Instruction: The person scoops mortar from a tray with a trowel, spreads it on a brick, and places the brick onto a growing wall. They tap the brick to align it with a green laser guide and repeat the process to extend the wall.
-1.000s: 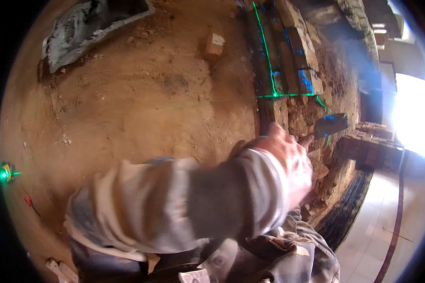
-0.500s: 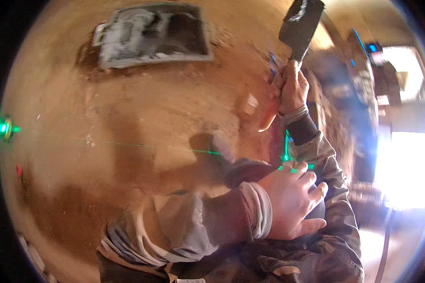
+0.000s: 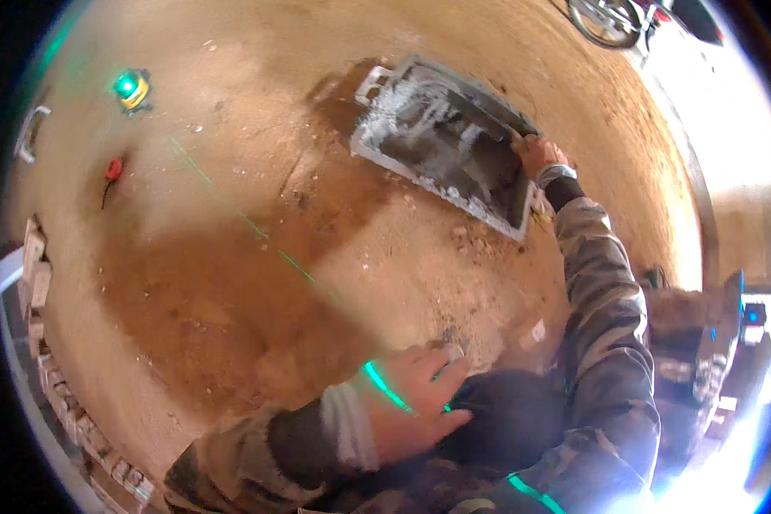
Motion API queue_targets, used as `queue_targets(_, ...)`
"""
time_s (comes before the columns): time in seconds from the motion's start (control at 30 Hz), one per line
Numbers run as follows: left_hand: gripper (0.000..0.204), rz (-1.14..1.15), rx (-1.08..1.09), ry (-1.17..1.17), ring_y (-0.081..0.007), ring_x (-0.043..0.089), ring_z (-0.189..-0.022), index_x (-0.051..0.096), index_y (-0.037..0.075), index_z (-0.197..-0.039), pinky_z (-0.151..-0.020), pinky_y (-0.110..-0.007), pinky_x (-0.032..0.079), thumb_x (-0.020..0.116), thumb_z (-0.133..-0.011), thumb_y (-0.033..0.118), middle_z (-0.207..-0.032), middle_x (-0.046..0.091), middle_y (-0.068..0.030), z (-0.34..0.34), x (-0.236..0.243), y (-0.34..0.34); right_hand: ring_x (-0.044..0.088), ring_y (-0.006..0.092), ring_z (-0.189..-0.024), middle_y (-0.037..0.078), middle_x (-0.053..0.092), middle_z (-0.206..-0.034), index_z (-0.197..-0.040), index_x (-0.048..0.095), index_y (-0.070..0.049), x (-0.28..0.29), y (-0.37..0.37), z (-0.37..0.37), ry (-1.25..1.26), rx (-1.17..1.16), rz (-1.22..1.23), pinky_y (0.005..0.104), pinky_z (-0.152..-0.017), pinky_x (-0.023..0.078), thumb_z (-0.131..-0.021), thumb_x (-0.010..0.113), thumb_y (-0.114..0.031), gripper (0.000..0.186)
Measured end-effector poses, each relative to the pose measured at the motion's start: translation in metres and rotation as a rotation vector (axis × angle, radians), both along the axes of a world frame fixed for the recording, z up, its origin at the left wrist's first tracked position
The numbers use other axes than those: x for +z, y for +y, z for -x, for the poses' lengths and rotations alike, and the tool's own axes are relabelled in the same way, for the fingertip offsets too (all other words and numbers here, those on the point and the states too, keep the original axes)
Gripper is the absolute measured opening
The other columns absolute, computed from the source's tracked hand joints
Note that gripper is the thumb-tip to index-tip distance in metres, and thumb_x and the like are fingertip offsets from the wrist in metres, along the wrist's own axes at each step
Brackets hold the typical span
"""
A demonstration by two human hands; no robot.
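Note:
A grey mortar trough [image 3: 428, 182] lies on the dirt ground ahead of me, smeared pale along its rim and dark inside. My right hand [image 3: 540, 157] reaches into its right end, closed on a trowel whose blade is hard to make out against the mortar. Low in the view, my left hand [image 3: 411, 403] has its fingers apart and bent, holding nothing, with a green laser line across its back.
A glowing laser level [image 3: 134, 90] stands at the upper left, near a small red object [image 3: 113, 170] with a dark cord. Stacked bricks [image 3: 37, 285] line the left edge; brickwork [image 3: 685, 343] is at the right. A bicycle [image 3: 604, 19] stands at the top right.
The view has swung from the brickwork toward the trough. My right hand, earlier holding the trowel upright, has come down into the trough. My left hand remains low with fingers apart.

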State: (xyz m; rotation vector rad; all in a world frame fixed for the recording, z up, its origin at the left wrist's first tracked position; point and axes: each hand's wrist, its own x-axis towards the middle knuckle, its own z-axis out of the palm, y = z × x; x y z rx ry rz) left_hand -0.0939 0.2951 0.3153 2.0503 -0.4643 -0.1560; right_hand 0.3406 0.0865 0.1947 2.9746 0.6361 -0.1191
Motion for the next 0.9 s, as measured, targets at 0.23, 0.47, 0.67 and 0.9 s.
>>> queue_targets(0.23,0.059,-0.247,0.181,0.197,-0.0398,0.066,-0.098,0.057,0.000,-0.129,-0.081,-0.045,0.056,0.075,-0.085,0.034,-0.117,0.064,-0.0223,0.009,0.023,0.026,0.069,0.0433,-0.095,0.022,0.072,-0.098,-0.105,0.066,-0.009,-0.079,0.029,-0.073,-0.026,0.285,0.102,0.0524,-0.081,0.055,-0.102,0.045,-0.045,0.042)
queue_targets(0.47,0.061,-0.298,0.208,0.179,-0.0410,0.063,-0.105,0.056,-0.003,-0.130,-0.090,-0.045,0.052,0.074,-0.086,0.034,-0.121,0.062,-0.0232,-0.026,0.006,0.007,0.068,0.0443,-0.089,0.024,0.071,-0.094,-0.105,0.061,-0.006,-0.072,0.010,-0.033,0.191,0.599,0.066,0.0529,-0.077,0.054,-0.102,0.045,-0.048,0.046)
queue_targets(0.67,0.062,-0.120,0.264,0.147,-0.0418,0.061,-0.109,0.055,-0.002,-0.131,-0.093,-0.046,0.052,0.074,-0.086,0.035,-0.123,0.061,-0.0231,-0.029,0.014,-0.019,0.068,0.0449,-0.087,0.025,0.070,-0.090,-0.097,0.063,-0.005,-0.068,-0.004,-0.025,0.133,0.310,-0.042,0.0536,-0.076,0.054,-0.100,0.048,-0.052,0.050)
queue_targets(0.9,0.059,-0.248,0.288,0.322,-0.0414,0.060,-0.113,0.055,0.000,-0.131,-0.096,-0.046,0.050,0.071,-0.087,0.037,-0.127,0.060,-0.0224,-0.029,0.000,-0.023,0.069,0.0426,-0.080,0.024,0.070,-0.081,-0.088,0.071,-0.001,-0.120,0.014,0.002,0.309,0.406,-0.216,0.0520,-0.070,0.053,-0.098,0.054,-0.050,0.053)
